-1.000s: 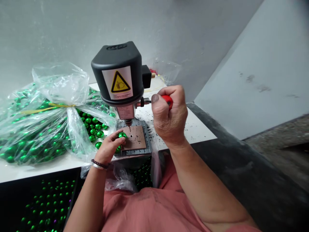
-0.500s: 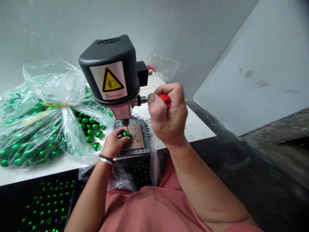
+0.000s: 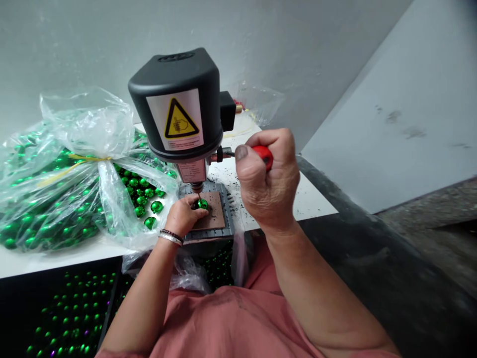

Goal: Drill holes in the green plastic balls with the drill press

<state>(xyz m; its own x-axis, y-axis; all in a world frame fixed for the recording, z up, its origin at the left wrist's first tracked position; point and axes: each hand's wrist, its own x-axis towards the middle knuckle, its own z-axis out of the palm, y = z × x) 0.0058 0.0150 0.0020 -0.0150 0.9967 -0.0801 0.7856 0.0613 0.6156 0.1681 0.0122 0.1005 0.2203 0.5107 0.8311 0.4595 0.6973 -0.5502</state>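
A black bench drill press (image 3: pixel 179 104) with a yellow warning sign stands on the table. Under its bit, a shiny green ball (image 3: pixel 202 204) rests on a brown board (image 3: pixel 214 217) laid over the grey base. My left hand (image 3: pixel 184 214) pinches that ball between thumb and fingers, and the bit's tip appears to meet the ball's top. Dark bracelets and a silver one circle the left wrist. Up at the drill's right side, my right hand (image 3: pixel 268 179) is wrapped round the red knob (image 3: pixel 264 157) of the feed lever.
Clear plastic bags (image 3: pixel 67 184) full of green balls cover the table's left side, with several loose balls (image 3: pixel 150 222) beside them. A black tray (image 3: pixel 70 313) holding rows of green balls lies lower left. Dark shavings (image 3: pixel 235 191) scatter right of the base.
The whole view has shifted slightly. My left hand has brought the ball under the bit, a little to the right on the board. My right hand stays on the lever knob.
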